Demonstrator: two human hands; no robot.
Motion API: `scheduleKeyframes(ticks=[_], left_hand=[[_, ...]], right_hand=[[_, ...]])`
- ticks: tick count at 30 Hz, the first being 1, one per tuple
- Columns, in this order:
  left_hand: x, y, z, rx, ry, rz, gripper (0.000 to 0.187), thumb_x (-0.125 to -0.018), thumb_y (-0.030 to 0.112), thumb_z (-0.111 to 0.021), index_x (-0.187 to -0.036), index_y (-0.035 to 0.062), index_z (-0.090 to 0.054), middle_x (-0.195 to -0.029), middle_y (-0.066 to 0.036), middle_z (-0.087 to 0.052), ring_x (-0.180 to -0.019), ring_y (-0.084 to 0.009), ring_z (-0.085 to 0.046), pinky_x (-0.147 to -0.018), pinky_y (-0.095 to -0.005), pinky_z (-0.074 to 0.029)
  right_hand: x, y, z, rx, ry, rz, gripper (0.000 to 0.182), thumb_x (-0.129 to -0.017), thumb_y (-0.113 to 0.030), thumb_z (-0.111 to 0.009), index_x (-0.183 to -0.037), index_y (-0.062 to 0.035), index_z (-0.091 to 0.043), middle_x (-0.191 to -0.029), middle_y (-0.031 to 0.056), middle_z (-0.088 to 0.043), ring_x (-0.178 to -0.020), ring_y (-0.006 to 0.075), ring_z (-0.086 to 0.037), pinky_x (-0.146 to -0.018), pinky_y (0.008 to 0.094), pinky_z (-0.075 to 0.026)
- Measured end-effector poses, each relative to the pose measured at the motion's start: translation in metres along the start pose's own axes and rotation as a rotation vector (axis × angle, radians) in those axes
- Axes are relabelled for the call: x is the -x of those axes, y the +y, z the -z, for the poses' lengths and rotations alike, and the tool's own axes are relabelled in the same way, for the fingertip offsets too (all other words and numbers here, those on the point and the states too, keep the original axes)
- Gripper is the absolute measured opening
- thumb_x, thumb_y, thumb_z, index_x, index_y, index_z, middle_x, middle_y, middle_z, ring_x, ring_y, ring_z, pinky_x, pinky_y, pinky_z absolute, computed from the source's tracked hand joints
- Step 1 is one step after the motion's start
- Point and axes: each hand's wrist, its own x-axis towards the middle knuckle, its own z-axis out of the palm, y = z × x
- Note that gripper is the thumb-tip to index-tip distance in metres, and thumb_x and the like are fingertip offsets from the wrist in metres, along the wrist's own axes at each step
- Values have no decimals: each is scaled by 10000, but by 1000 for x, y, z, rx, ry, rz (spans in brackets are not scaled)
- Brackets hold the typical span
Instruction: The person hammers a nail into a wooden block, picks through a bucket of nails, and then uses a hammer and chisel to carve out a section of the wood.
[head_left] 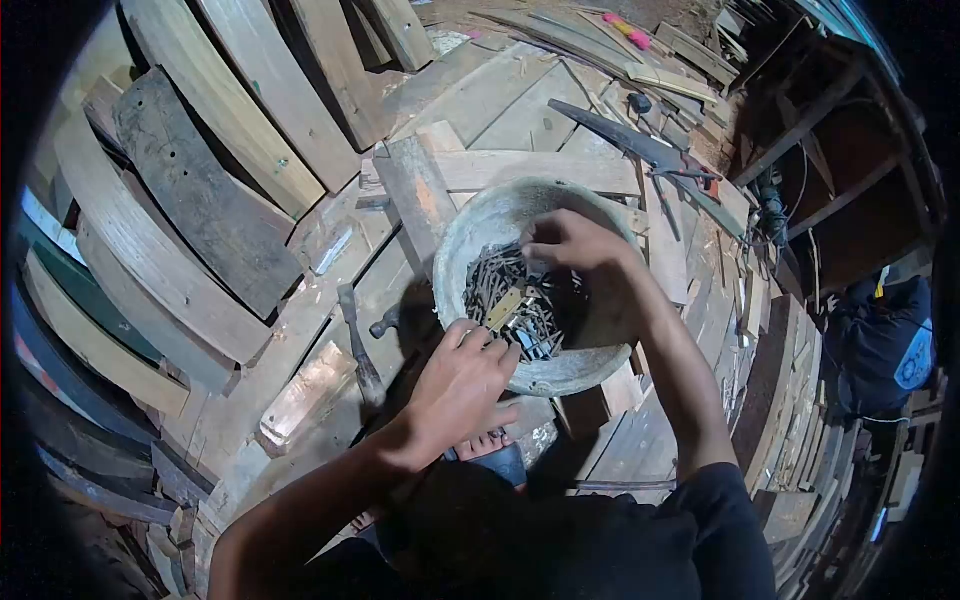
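Basin [522, 203], taken as clock centre: pale grey-white, blotched with darker grey stains. Nails [487, 281]: dull grey-brown. Narrow strip [504, 308] among them: brassy yellow, dark-spotted. Saw blade [625, 140] at 1 o'clock: dark grey; saw handle [704, 180] at 2: red and black. Further out at 1, small item [628, 32]: vivid pink. Block [310, 392] at 8: pale tan, coppery sheen. Weathered board [195, 190] near 10: charcoal grey, round black spots. Neighbouring plank [215, 95]: light yellowish tan. Bag [865, 345] past 3: near-black navy, light-blue patch. Sleeve [722, 515] at 5: plain black.
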Motion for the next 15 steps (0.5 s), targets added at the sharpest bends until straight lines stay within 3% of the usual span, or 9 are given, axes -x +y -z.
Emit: scheduleKeyframes(ticks=[3,4,7,12,15], left_hand=[[0,0,-2,6,18,-4,707,-750,452,-832,-1263,-17,-704,-1106,-125,-740,-1145,-302,-639,-1158,-456,-372],[-1,0,-4,5,22,-4,702,-752,455,-830,-1258,-15,-705,-1102,-125,-741,-1140,-300,-640,-1156,-457,-373],[0,-1,-3,19,34,-5,691,-758,462,-827,-1245,-14,-707,-1092,-124,-740,-1128,-297,-642,-1149,-457,-377],[1,0,-5,-3,37,-13,684,-769,469,-827,-1234,-19,-708,-1081,-130,-737,-1118,-299,-648,-1146,-462,-382],[3,-2,-6,-2,46,-20,691,-771,476,-828,-1233,-23,-708,-1074,-134,-737,-1114,-302,-652,-1146,-465,-383]], right_hand=[[-14,13,-10,377,102,135,241,-939,-128,-748,-1128,20,-734,-1041,161,-790,-894,228,-725,-842,388,-570],[-12,13,-12,420,90,131,253,-916,-109,-730,-1139,10,-742,-1083,223,-770,-945,310,-746,-888,424,-575],[-15,6,-20,434,81,172,250,-888,-106,-712,-1123,-33,-755,-1066,198,-778,-990,399,-740,-898,473,-580],[-19,-2,-45,662,5,121,210,-952,-247,-716,-1116,-135,-783,-1066,133,-775,-1043,365,-726,-924,474,-575],[-17,-10,-48,698,32,49,211,-947,-234,-713,-1116,-129,-783,-1086,132,-773,-1050,363,-725,-931,479,-574]])
